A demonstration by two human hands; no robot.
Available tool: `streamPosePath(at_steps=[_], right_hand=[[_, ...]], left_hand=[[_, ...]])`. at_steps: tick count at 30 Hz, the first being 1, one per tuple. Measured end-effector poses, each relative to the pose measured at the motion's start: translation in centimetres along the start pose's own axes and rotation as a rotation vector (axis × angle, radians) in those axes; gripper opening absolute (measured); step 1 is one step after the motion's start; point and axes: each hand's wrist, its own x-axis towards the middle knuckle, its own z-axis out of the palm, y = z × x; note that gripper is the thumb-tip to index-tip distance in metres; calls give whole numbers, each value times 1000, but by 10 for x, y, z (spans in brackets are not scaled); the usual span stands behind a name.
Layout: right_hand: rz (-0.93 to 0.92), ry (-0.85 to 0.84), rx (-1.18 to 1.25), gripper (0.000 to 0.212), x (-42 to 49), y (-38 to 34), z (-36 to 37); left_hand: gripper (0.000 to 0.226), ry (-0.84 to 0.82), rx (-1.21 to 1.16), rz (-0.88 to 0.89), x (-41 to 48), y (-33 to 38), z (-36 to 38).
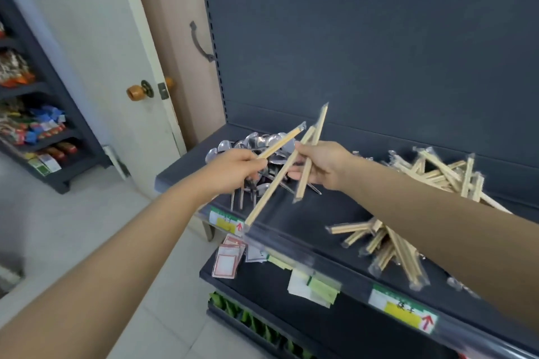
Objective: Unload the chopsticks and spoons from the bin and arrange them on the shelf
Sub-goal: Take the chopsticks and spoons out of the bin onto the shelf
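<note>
My left hand [233, 167] grips one chopstick pack [280, 144]; my right hand [319, 165] grips two packs [309, 160] above the spoons [262, 141] on the shelf [291, 213]. Label [404, 310] writing blurred.

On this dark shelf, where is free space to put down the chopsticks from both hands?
One bare patch lies on the shelf between the spoons at left and the front chopstick heap. A bare strip also runs along the back panel, behind the spoons. The right end is crowded: the back chopstick heap fills it.
</note>
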Motion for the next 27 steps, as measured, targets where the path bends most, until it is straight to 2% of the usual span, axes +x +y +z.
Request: streamPosePath(at_steps=[6,9,11,14,15,17,19,21,24,27], right_hand=[[-29,150,115,15,15,-10,-29],[-73,348,104,19,7,-6,-65],[-110,546,-13,23,-4,3,-96],[-76,790,-416,24,-24,18,-140],[-17,843,-552,24,-32,23,-151],[120,929,-754,38,-45,30,-168],[129,965,-836,50,-52,35,-177],[89,938,-864,56,-57,39,-179],[120,862,-995,58,-67,44,-189],[144,834,-1141,51,-93,44,-208]], left_hand=[[27,-369,-55,64,65,25,23],[29,-502,-19,142,91,53,59],[29,-527,74,255,103,72,89],[26,-613,5,413,114,95,135],[29,-598,-3,463,117,101,149],[33,-506,66,583,127,107,174],[32,-429,150,757,135,112,195],[35,-410,311,942,140,116,213],[52,-366,652,1054,140,123,235],[58,-320,688,1122,127,141,248]])
